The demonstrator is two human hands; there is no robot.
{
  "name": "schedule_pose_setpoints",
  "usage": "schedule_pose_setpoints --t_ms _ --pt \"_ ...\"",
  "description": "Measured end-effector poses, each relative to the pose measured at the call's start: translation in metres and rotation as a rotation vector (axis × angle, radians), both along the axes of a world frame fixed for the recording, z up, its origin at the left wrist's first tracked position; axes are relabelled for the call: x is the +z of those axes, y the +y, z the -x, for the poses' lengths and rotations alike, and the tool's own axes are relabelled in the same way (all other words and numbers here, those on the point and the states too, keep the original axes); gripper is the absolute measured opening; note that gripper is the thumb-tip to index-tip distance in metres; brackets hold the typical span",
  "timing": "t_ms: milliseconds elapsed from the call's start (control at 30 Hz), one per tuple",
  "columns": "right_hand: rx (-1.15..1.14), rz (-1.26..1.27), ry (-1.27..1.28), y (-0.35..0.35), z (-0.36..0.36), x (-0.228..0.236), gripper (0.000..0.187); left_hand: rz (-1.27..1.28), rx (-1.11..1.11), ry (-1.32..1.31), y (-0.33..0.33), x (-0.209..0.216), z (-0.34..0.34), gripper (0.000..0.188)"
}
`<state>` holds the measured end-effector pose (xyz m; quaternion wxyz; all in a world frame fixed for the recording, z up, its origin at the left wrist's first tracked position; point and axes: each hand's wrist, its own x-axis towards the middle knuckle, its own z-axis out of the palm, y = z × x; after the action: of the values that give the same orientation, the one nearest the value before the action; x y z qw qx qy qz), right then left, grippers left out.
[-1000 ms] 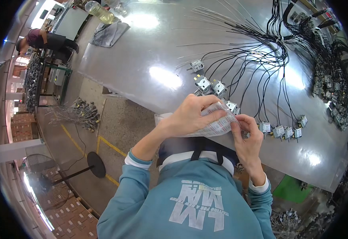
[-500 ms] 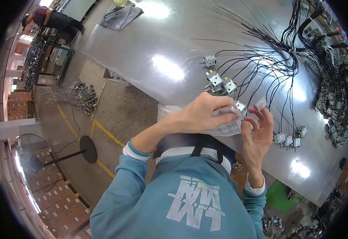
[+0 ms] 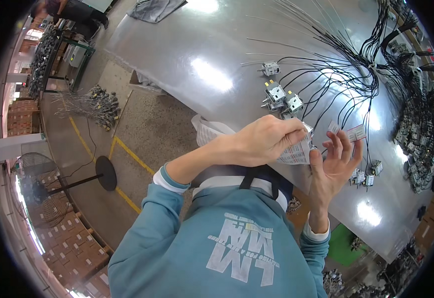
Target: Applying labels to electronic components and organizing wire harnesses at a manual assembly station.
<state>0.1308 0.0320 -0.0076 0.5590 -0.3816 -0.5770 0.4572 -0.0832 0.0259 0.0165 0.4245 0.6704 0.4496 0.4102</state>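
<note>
My left hand (image 3: 264,141) pinches a sheet of printed white labels (image 3: 295,153) near the table's front edge. A longer strip of the same white paper (image 3: 208,131) hangs out behind my left wrist. My right hand (image 3: 337,161) is raised beside the sheet, its fingers apart and bent. A small white label (image 3: 333,127) clings to one fingertip, and a second label (image 3: 357,133) with red print is at another. The right thumb is close to the sheet's edge; whether it touches is unclear. Beyond my hands lie several metal box-shaped switches or thermostats (image 3: 276,93) on black wires.
Black cables (image 3: 363,74) fan out over the shiny metal table (image 3: 172,54). More wired metal parts (image 3: 365,177) lie right of my right hand, with a big heap (image 3: 415,144) farther right. On the floor at left are a fan stand (image 3: 106,174) and a wire bundle (image 3: 97,107). A person (image 3: 70,12) stands far left.
My right hand has moved right, away from the sheet, and now carries a second label with red print. My left hand still pinches the sheet, shifted slightly right.
</note>
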Motion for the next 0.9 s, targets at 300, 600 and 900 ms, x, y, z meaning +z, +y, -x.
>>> schedule_pose_setpoints --t_ms 300,600,900 --pt "0.027 0.223 0.122 -0.009 -0.009 0.018 0.102 -0.079 -0.011 0.189 -0.007 0.013 -0.013 0.021" --pt "-0.013 0.29 -0.037 0.01 -0.055 0.018 0.097 -0.462 -0.088 0.637 -0.052 -0.007 -0.053 0.023" --pt "0.048 0.262 -0.415 0.017 -0.062 0.009 0.103 -0.633 -0.036 0.892 -0.059 -0.037 -0.074 0.032"
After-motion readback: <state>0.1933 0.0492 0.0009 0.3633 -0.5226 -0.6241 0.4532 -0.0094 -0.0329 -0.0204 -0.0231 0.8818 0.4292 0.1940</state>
